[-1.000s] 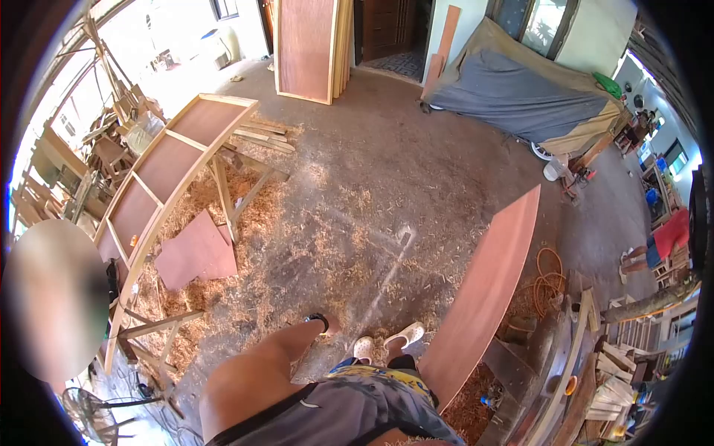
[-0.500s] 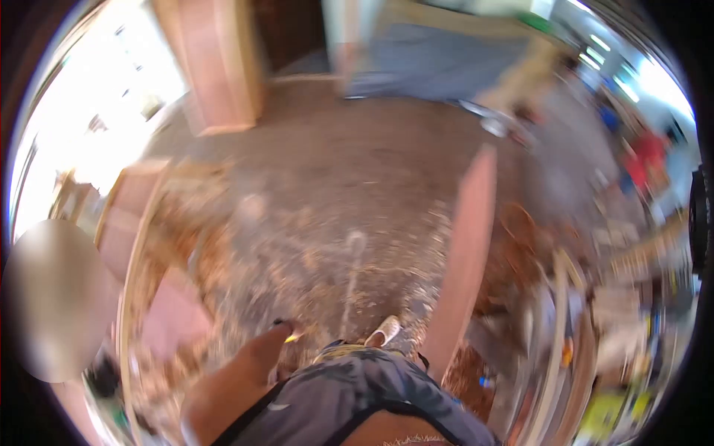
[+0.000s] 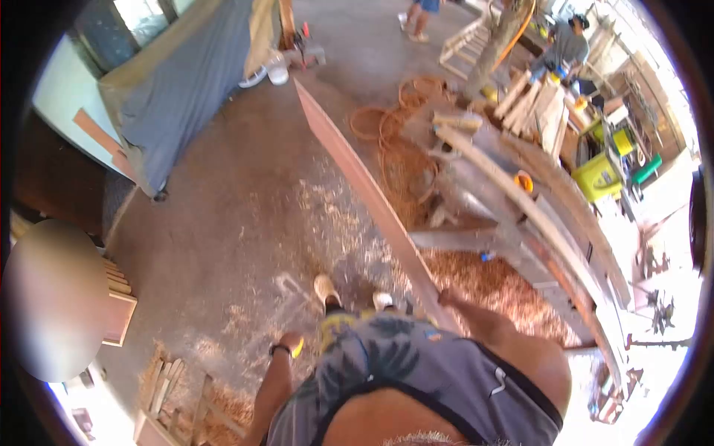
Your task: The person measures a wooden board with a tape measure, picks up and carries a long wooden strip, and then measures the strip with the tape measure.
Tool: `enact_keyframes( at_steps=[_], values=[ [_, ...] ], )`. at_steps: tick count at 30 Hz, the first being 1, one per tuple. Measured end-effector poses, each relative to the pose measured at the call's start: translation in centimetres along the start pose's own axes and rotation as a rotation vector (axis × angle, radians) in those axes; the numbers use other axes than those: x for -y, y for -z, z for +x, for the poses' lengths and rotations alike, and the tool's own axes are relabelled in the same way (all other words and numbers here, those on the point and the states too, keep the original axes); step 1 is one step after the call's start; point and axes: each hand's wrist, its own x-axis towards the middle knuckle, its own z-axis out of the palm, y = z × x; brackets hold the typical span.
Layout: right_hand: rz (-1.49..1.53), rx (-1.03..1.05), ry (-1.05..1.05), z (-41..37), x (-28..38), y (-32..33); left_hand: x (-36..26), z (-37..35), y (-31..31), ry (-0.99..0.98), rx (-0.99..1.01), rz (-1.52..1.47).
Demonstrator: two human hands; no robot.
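Note:
A long reddish-brown wooden plank (image 3: 364,182) slants from beside my right hip out over the floor, its far end tapering to a point. My right hand (image 3: 451,299) is closed on the near part of this plank, at its edge. Low at my left side hangs my left hand (image 3: 288,343), below a dark wristband. Something small and yellow (image 3: 297,347) shows at the fingers of that hand; it is too small to name, and most of the fingers are hidden.
On the right stands a long workbench (image 3: 550,223) with an orange ring on it, above heaped shavings (image 3: 498,290). An orange hose (image 3: 383,123) lies coiled on the floor. A blue-grey tarp (image 3: 178,104) hangs at upper left. Another person (image 3: 569,44) is by stacked timber (image 3: 539,111).
My view has swung to the right, bringing the bench and other people into clearer sight. The plank now slants leftward in view, and my right hand on it has become visible.

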Motion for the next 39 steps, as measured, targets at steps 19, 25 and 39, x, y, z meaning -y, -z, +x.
enact_keyframes(
  at_steps=[19, 25, 39],
  values=[
    [0.1, -0.022, -0.03, 13.8, 9.5, 1.6, 21.8, 1.4, 21.8, 0.158, 0.203, 0.089],
    [0.043, -0.072, -0.006, 6.5, 14.2, 12.8, 19.2, 7.5, 24.0, 0.012, 0.15, 0.1],
    [0.256, -0.169, 0.165, 14.6, 11.8, 17.4, 15.3, 15.6, 35.3, -0.222, 0.096, 0.221]
  ],
)
